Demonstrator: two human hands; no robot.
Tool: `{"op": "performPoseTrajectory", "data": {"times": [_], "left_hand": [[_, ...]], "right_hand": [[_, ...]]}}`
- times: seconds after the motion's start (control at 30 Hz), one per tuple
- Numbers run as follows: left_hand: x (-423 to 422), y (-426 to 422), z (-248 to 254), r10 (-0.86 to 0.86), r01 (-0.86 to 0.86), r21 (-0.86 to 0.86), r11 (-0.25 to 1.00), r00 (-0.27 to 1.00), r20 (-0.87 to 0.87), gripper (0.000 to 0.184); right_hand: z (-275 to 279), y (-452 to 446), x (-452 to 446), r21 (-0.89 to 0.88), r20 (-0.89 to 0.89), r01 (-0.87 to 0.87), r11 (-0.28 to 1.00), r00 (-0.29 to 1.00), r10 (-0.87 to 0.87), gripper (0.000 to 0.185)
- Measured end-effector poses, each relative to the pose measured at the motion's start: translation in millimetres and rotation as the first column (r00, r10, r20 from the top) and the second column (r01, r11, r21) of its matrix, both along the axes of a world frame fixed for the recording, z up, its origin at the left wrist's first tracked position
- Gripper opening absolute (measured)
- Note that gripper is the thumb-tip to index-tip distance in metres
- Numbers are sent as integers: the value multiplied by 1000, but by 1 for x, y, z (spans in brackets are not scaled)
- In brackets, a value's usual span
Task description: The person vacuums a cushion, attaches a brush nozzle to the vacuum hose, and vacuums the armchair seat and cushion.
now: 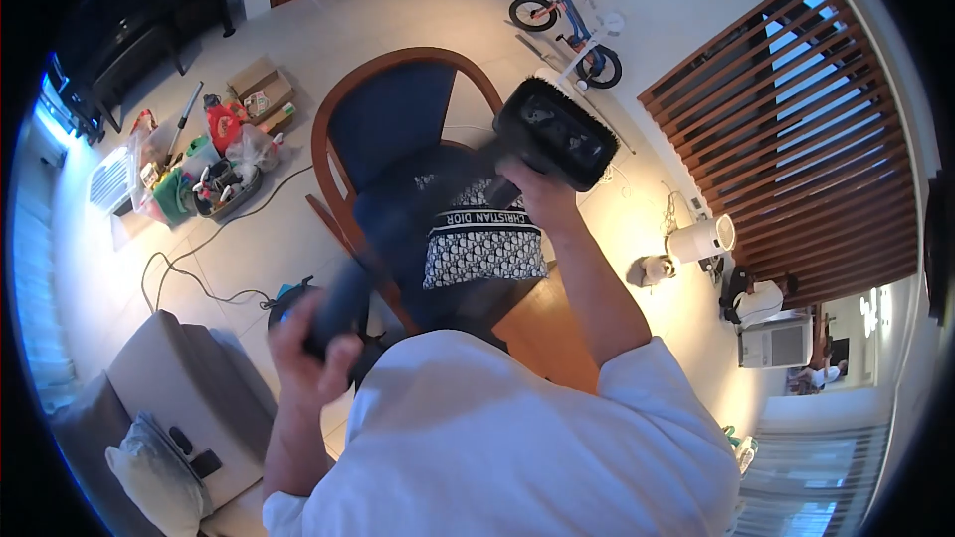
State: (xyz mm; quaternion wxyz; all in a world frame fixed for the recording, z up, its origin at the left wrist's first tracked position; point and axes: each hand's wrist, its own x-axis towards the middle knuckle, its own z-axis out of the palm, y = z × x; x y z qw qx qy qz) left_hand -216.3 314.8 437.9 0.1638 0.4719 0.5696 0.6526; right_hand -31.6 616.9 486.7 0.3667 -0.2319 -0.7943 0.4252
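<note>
A dark handheld vacuum point(343, 310), blurred by motion, slants across the front of my body. My left hand point(310, 350) is closed round its thick lower part. Up at the other end, my right hand point(542, 197) grips the tube just below the wide brush head point(557, 134), whose bristled, open underside faces up toward the camera. Beneath the tool stands a wooden armchair point(333, 104) with dark blue upholstery. A black-and-white patterned cushion point(482, 254) with a "CHRISTIAN DIOR" band lies on its seat, partly covered by the tube and my right hand.
Bags and toys point(224, 139) lie on the floor at left, near a trailing cable point(214, 224). A grey sofa point(184, 398) is at lower left. A small bicycle point(572, 25) is at the top, a white cylinder point(701, 239) at right, and a person point(758, 300) beyond it.
</note>
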Motion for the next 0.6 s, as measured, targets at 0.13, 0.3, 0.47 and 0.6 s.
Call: {"op": "performPoseTrajectory", "data": {"times": [0.13, 0.3, 0.47, 0.6], "left_hand": [[1, 6, 8, 17, -16, -2, 1000, 994, 107, 55], [4, 8, 15, -19, 21, 47, 999, 999, -41, 55], [-11, 2, 18, -89, 83, 46, 996, 983, 158, 58], [-18, -7, 16, -151, 134, 109, 985, 974, 171, 67]], "right_hand": [[6, -17, -9, -376, -275, -150, 914, 960, 44, 32], [10, -15, 3, -445, -296, -203, 872, 953, 70, 36], [23, -9, 13, -296, -336, -372, 880, 903, 269, 26], [34, 6, 31, -439, -371, -675, 593, 738, 564, 46]]}}
